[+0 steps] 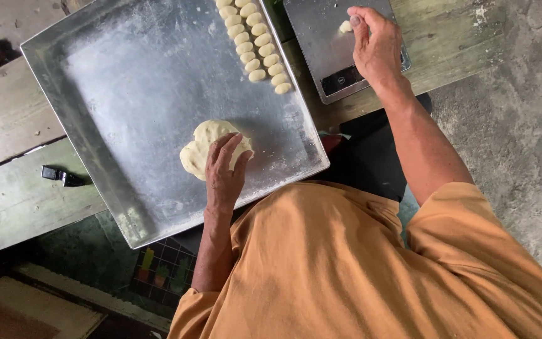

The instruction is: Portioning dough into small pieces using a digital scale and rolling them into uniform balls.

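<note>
Head view: left hand (224, 172) fingers spread on pale dough mound (205, 147), right hand (374, 44) pinching small dough piece (345, 26) over grey digital scale (340, 47); loose pinch risks dropping it.

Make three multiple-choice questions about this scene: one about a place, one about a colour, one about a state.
1. Where is the big dough lump?
A. on the metal tray
B. on the scale
C. on the floor

2. What colour is the person's shirt?
A. blue
B. orange
C. white

3. What does the right hand do?
A. lies flat on the tray
B. pinches a small dough piece over the scale
C. grips a knife

Answers: 1 A, the lump sits on the tray under the left hand. 2 B, the cloth is orange. 3 B, the fingertips touch the piece above the scale.
</note>
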